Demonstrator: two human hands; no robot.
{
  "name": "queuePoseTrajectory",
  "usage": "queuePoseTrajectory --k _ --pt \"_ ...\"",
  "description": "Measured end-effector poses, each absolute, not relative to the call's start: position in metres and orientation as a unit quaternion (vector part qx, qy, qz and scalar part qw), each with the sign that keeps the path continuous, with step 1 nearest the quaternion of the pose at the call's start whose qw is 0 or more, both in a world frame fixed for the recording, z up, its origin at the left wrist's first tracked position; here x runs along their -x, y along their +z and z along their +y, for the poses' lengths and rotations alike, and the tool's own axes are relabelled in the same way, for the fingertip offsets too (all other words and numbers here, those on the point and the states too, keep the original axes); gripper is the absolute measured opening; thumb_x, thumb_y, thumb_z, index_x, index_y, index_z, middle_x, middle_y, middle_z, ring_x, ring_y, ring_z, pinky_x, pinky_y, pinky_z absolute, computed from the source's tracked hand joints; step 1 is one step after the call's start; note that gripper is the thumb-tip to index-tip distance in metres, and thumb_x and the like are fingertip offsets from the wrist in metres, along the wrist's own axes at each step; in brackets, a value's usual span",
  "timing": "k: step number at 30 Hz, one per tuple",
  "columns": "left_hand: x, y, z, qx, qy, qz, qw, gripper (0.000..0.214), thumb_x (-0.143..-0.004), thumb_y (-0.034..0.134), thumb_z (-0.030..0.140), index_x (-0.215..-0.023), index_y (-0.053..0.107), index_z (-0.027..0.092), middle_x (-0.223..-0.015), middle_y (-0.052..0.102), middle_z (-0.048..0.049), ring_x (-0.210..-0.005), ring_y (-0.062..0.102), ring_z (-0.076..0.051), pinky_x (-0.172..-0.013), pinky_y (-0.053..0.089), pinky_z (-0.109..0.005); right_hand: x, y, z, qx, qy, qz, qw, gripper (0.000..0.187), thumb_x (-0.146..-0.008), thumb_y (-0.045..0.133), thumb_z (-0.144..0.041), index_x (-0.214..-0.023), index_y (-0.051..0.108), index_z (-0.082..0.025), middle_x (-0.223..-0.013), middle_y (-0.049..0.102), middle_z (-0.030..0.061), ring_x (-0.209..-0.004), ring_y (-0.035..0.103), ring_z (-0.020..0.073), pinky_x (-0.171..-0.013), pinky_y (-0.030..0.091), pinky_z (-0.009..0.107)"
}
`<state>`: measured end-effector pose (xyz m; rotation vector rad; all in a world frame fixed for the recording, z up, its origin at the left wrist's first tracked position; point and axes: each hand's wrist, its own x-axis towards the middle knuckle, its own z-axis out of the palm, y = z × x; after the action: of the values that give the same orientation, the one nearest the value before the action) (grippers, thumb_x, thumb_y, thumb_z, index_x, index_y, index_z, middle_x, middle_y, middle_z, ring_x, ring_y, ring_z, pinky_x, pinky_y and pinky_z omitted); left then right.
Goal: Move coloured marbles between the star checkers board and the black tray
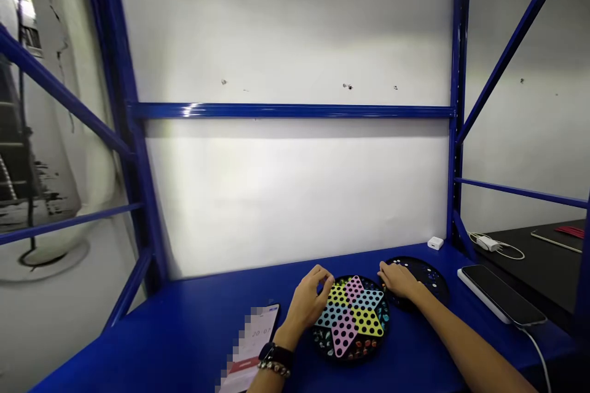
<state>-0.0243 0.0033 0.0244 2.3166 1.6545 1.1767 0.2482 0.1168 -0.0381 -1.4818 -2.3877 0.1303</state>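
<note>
Chinese checkers board (349, 314): flat on the table (193, 331), near the back edge, between left hand (308, 298), curled, and right hand (399, 279), bent at a black tray (431, 277); cannot tell if grasping anything. Apparently handling pieces (370, 344); calls next for fine pinching.

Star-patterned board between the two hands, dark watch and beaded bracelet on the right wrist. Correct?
Wrong wrist: the head view shows the dark watch and beaded bracelet on the left wrist. The star-patterned board does sit between the left hand and right hand.
</note>
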Motion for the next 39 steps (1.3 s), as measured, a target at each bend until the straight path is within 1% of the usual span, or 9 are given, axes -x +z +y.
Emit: queuePoseTrajectory --k 3,5,9,13,15,18,21,24,39 --pt "0.025 0.025 0.004 -0.753 0.385 0.533 0.026 0.038 -0.098 0.037 0.044 -0.078 0.06 0.024 -0.085 0.064 -0.0033 -0.078 0.061 -0.019 -0.074 0.048 -0.03 -0.253 -0.037 0.126 0.519 0.182 -0.757 0.351 0.029 -0.099 0.035 -0.041 -0.082 0.049 -0.022 -0.073 0.061 0.0036 -0.07 0.059 0.0191 -0.064 0.04 0.027" --pt "0.025 0.025 0.004 -0.754 0.386 0.53 0.029 0.039 -0.099 0.036 0.045 -0.078 0.061 0.023 -0.084 0.063 -0.0032 -0.078 0.061 -0.019 -0.073 0.048 -0.03 -0.258 -0.032 0.131 0.513 0.33 -0.634 0.475 0.032 -0.098 0.032 -0.045 -0.079 0.043 -0.023 -0.059 0.047 -0.0029 -0.051 0.046 0.014 -0.052 0.034 0.024" --pt "0.025 0.026 0.003 -0.754 0.387 0.53 0.036 0.041 -0.099 0.036 0.047 -0.078 0.061 0.023 -0.085 0.064 -0.0034 -0.078 0.061 -0.019 -0.075 0.048 -0.031 -0.268 -0.024 0.133 0.451 0.559 -0.41 0.562 0.034 -0.096 0.031 -0.051 -0.08 0.042 -0.023 -0.053 0.036 -0.0085 -0.036 0.021 0.0073 -0.04 0.019 0.021" --pt "0.024 0.027 0.002 -0.755 0.38 0.532 0.05 0.045 -0.1 0.032 0.049 -0.081 0.063 0.023 -0.088 0.064 -0.0049 -0.082 0.061 -0.021 -0.076 0.048 -0.031 -0.27 -0.026 0.129 0.471 0.56 -0.419 0.538 0.03 -0.094 0.039 -0.046 -0.079 0.047 -0.021 -0.058 0.046 -0.0054 -0.036 0.021 0.0053 -0.04 0.017 0.02" --pt "0.024 0.028 0.001 -0.755 0.38 0.532 0.052 0.046 -0.1 0.031 0.049 -0.081 0.063 0.023 -0.088 0.064 -0.0047 -0.082 0.061 -0.02 -0.077 0.048 -0.031 -0.268 -0.027 0.125 0.507 0.462 -0.522 0.507 0.03 -0.093 0.041 -0.042 -0.077 0.051 -0.019 -0.058 0.049 -0.0035 -0.041 0.033 0.0081 -0.044 0.024 0.021" --pt "0.025 0.027 0.002 -0.754 0.381 0.532 0.052 0.045 -0.099 0.032 0.05 -0.081 0.063 0.023 -0.088 0.065 -0.0041 -0.082 0.061 -0.02 -0.079 0.049 -0.031 -0.263 -0.024 0.114 0.548 0.256 -0.695 0.39 0.036 -0.096 0.039 -0.037 -0.071 0.057 -0.018 -0.068 0.061 0.0042 -0.068 0.058 0.0166 -0.059 0.038 0.024" --pt "0.026 0.026 0.004 -0.756 0.379 0.532 0.053 0.046 -0.099 0.032 0.052 -0.081 0.063 0.023 -0.088 0.064 -0.0048 -0.082 0.061 -0.021 -0.078 0.049 -0.032 -0.255 -0.02 0.095 0.572 0.105 -0.773 0.252 0.037 -0.1 0.034 -0.033 -0.086 0.064 -0.017 -0.091 0.07 0.0104 -0.091 0.065 0.0227 -0.073 0.043 0.028" --pt "0.026 0.026 0.004 -0.758 0.376 0.529 0.054 0.047 -0.1 0.03 0.051 -0.08 0.062 0.023 -0.087 0.063 -0.0048 -0.081 0.061 -0.021 -0.077 0.048 -0.032 -0.243 -0.019 0.075 0.574 0.026 -0.803 0.159 0.036 -0.102 0.033 -0.031 -0.104 0.065 -0.016 -0.101 0.072 0.0145 -0.094 0.068 0.0258 -0.077 0.045 0.032" --pt "0.026 0.023 0.002 -0.765 0.398 0.503 0.056 0.049 -0.102 0.027 0.045 -0.084 0.067 0.023 -0.091 0.066 -0.0042 -0.085 0.063 -0.02 -0.082 0.049 -0.032 -0.238 -0.01 0.06 0.566 0.028 -0.821 0.067 0.035 -0.101 0.034 -0.032 -0.12 0.058 -0.016 -0.109 0.07 0.0181 -0.101 0.069 0.0314 -0.079 0.048 0.037"
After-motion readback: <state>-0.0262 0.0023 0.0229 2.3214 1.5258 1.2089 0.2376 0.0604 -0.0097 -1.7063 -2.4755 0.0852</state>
